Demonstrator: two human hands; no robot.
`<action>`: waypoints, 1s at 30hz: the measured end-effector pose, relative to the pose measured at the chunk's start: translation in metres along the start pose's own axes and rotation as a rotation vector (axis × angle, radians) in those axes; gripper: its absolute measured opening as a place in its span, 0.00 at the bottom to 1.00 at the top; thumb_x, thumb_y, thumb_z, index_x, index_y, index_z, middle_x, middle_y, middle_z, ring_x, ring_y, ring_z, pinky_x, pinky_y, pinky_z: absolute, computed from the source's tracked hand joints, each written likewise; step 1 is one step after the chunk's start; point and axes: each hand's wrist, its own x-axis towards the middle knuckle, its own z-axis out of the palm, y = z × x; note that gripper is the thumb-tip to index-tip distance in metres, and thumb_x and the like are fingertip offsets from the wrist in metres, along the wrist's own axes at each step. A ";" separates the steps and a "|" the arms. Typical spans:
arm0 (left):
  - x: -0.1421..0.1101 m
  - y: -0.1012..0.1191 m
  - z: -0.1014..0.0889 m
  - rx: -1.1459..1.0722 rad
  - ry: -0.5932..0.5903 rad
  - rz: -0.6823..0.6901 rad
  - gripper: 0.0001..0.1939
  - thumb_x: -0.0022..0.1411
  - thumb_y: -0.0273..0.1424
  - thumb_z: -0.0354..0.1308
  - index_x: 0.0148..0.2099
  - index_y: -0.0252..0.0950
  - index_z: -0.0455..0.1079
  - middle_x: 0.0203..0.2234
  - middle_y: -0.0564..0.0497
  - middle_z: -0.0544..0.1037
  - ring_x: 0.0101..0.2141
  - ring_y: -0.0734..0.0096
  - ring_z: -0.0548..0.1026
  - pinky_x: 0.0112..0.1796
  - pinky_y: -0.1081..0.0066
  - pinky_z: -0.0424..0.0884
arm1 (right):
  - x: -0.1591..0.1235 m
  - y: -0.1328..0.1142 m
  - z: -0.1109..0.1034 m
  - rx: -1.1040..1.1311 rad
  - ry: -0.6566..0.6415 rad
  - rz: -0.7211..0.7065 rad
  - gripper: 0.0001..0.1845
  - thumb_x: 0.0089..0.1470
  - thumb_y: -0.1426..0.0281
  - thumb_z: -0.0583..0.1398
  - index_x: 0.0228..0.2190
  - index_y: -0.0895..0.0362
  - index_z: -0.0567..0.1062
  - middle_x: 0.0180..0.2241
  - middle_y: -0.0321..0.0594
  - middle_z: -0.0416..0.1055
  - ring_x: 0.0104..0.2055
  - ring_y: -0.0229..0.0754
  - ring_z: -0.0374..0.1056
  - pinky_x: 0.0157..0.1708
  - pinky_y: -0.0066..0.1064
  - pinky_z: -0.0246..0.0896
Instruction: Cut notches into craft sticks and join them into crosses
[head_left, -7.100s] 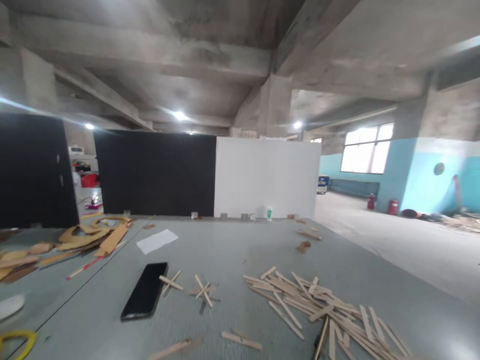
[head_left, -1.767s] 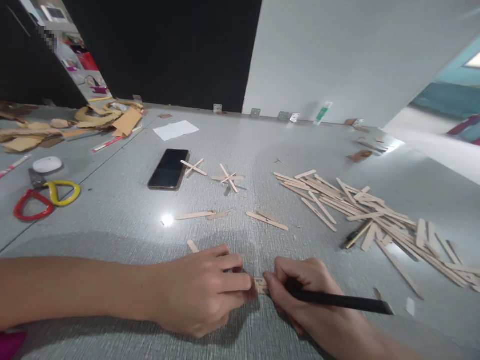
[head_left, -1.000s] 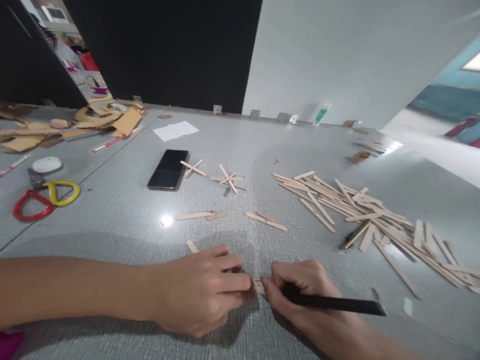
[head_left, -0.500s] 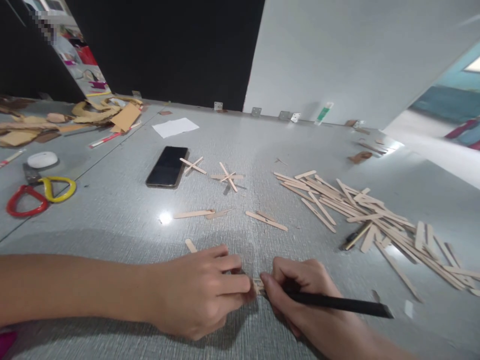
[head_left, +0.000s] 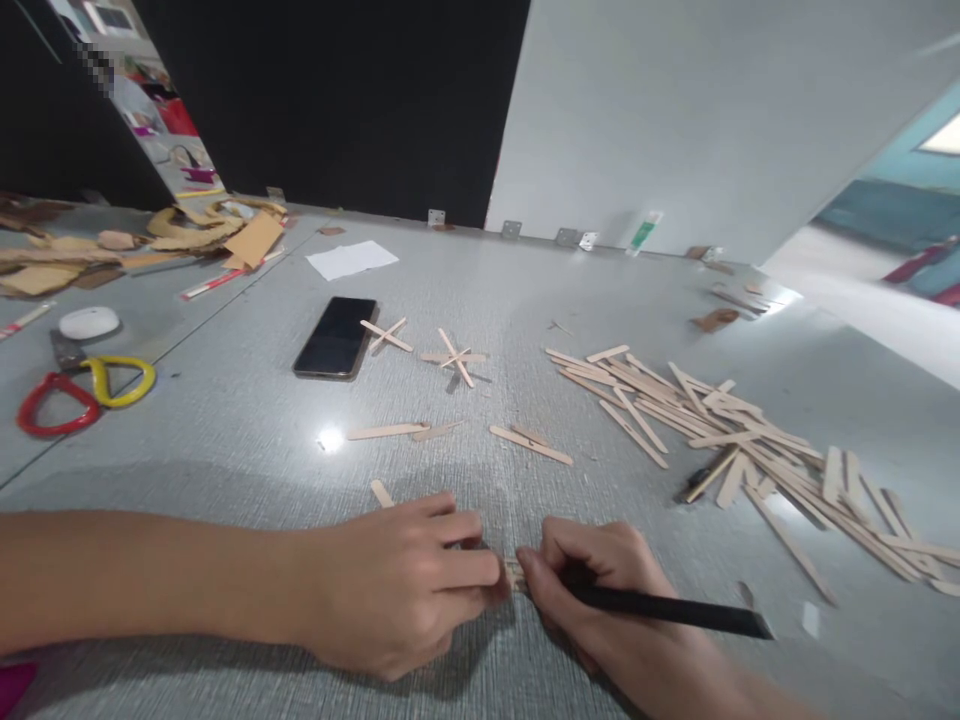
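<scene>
My left hand [head_left: 409, 585] rests on the table with its fingers bent and pressed together. They hold down a small piece of wooden craft stick [head_left: 516, 574], mostly hidden by the fingertips. Close on its right, my right hand [head_left: 607, 580] is closed around a slim black cutter-like tool [head_left: 679, 609]. The tool's slanted back end points right, and its working tip is hidden by my fingers at the wood. Behind my left hand the rounded end of another craft stick [head_left: 382, 492] shows. Loose craft sticks [head_left: 531, 445] lie just beyond my hands.
A pile of craft sticks [head_left: 735, 430] spreads at right. Crossed sticks [head_left: 456, 357] stand near a phone [head_left: 335, 338]. Scissors [head_left: 94, 393], a white mouse [head_left: 88, 322] and cardboard scraps [head_left: 202, 230] lie at left. White paper [head_left: 352, 260] lies before an upright black panel [head_left: 330, 100].
The view has shifted very slightly. My right hand and the black tool have moved a touch to the left; my left hand stays where it was.
</scene>
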 end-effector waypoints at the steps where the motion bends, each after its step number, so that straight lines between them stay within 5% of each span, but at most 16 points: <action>1: 0.000 0.000 0.000 0.002 0.000 0.000 0.13 0.68 0.25 0.57 0.52 0.24 0.75 0.42 0.45 0.79 0.38 0.60 0.69 0.37 0.57 0.67 | 0.000 0.000 0.000 -0.003 -0.005 -0.004 0.26 0.72 0.61 0.55 0.22 0.52 0.54 0.19 0.25 0.45 0.21 0.33 0.43 0.20 0.29 0.40; 14: 0.000 0.000 0.001 0.027 0.008 0.001 0.15 0.69 0.25 0.57 0.54 0.24 0.75 0.42 0.45 0.79 0.38 0.59 0.70 0.38 0.56 0.67 | 0.002 -0.001 -0.003 -0.048 -0.033 -0.103 0.27 0.70 0.62 0.57 0.22 0.53 0.51 0.22 0.26 0.43 0.24 0.34 0.41 0.21 0.30 0.38; 23: 0.001 0.000 -0.002 0.034 0.000 -0.001 0.14 0.67 0.25 0.58 0.53 0.25 0.75 0.42 0.46 0.79 0.37 0.60 0.70 0.36 0.57 0.67 | -0.003 -0.003 -0.006 0.191 -0.072 0.117 0.25 0.71 0.59 0.57 0.22 0.52 0.61 0.14 0.25 0.60 0.14 0.30 0.57 0.16 0.23 0.49; 30: 0.000 -0.001 -0.001 0.038 -0.008 0.006 0.15 0.67 0.26 0.58 0.53 0.25 0.75 0.43 0.45 0.79 0.38 0.60 0.70 0.37 0.57 0.66 | -0.004 0.000 -0.006 0.129 -0.039 0.085 0.27 0.73 0.57 0.55 0.22 0.52 0.59 0.14 0.25 0.57 0.15 0.31 0.51 0.16 0.25 0.44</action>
